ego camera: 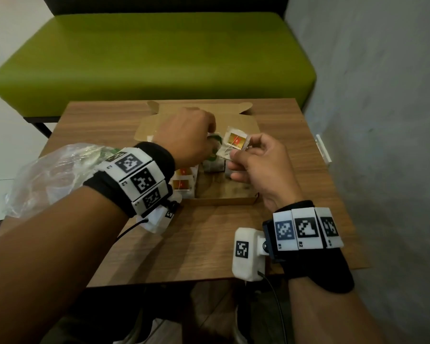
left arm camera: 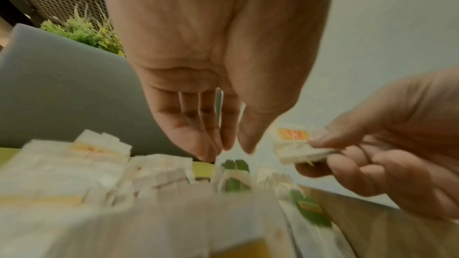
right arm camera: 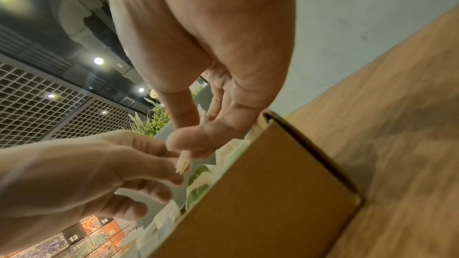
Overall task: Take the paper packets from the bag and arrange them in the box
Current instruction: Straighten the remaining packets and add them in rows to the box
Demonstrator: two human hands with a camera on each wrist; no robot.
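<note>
Head view, left to right: a clear plastic bag (ego camera: 52,175) lies crumpled at 9 o'clock on the wooden tabletop (ego camera: 204,239), partly hidden behind the left forearm and its marker band (ego camera: 139,180). The left hand (ego camera: 186,140) reaches over the open cardboard box (ego camera: 224,201) at the tabletop's middle, fingers straight and drawn together pointing down at a green-printed packet (left arm camera: 234,166), its grip narrow and holding nothing. Packets with orange labels (ego camera: 183,178) stand in the box's left side, half covered by that wrist. The right hand (ego camera: 256,167), at 3 o'clock of the box, pinches an orange-labelled packet (ego camera: 235,142) above it. A green bench (ego camera: 154,60) stands beyond at 12 o'clock.
</note>
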